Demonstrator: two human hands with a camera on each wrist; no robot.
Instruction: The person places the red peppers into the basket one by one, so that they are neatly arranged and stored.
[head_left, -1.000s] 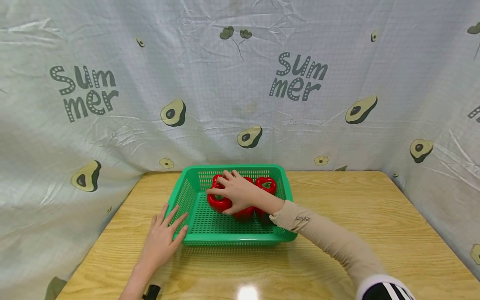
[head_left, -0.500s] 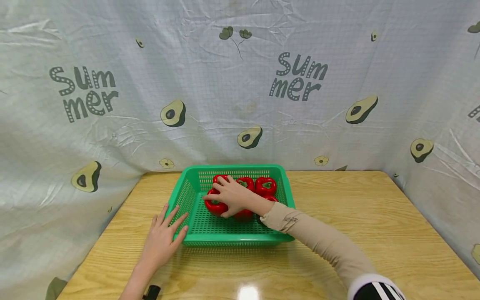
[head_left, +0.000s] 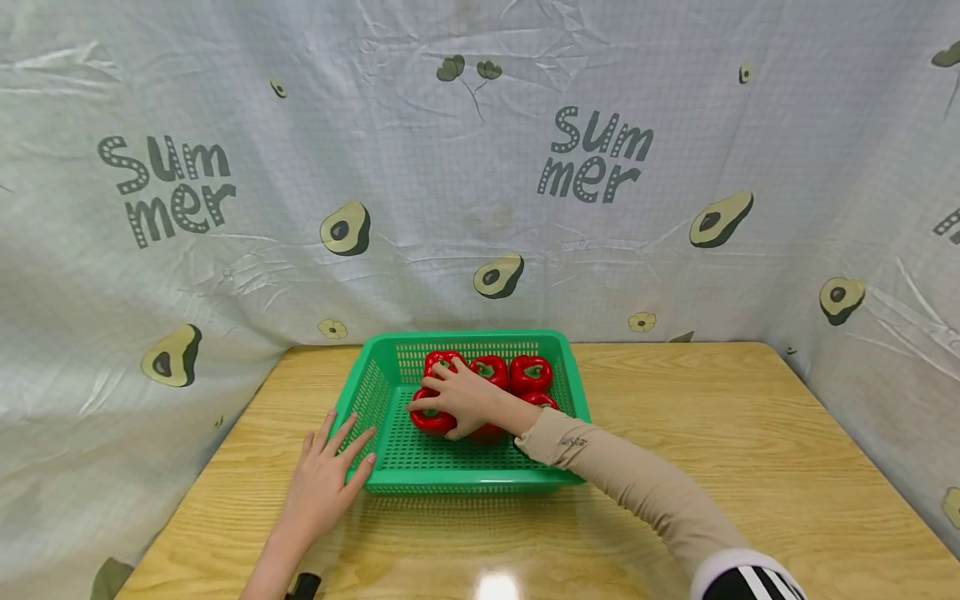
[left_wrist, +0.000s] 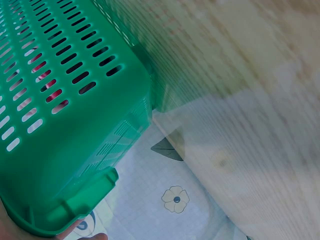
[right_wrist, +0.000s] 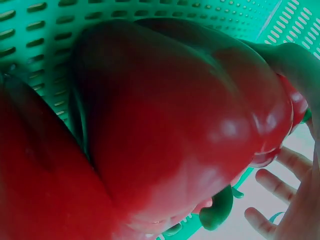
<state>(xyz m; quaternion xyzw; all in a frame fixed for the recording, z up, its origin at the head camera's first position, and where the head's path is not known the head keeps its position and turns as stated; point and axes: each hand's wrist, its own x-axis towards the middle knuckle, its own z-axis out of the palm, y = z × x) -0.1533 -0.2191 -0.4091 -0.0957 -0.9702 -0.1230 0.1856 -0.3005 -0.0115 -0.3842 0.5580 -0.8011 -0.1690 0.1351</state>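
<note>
A green plastic basket [head_left: 472,477] with perforated walls holds several red bell peppers, their stem ends up. My right hand [head_left: 467,398] reaches in from the right and grips the front-left bell pepper [head_left: 431,423], fingers spread over its top and thumb at its near side. Back-row bell peppers [head_left: 531,375] stand behind it; another is partly under my palm. In the right wrist view, a large bell pepper [right_wrist: 170,115] fills the middle, with my fingers at the right edge. My left hand [head_left: 324,475] rests on the basket's left rim, fingers straight and spread.
The basket stands on a wood-grain table [head_left: 675,400], near its back edge. A white sheet [head_left: 420,167] printed with avocados and lettering hangs behind and at both sides. Basket floor [head_left: 390,442] shows at the left, beside the peppers.
My right hand has shifted left and toward me with the front-left bell pepper, uncovering more of the back-row peppers. The left hand and the basket stay in place.
</note>
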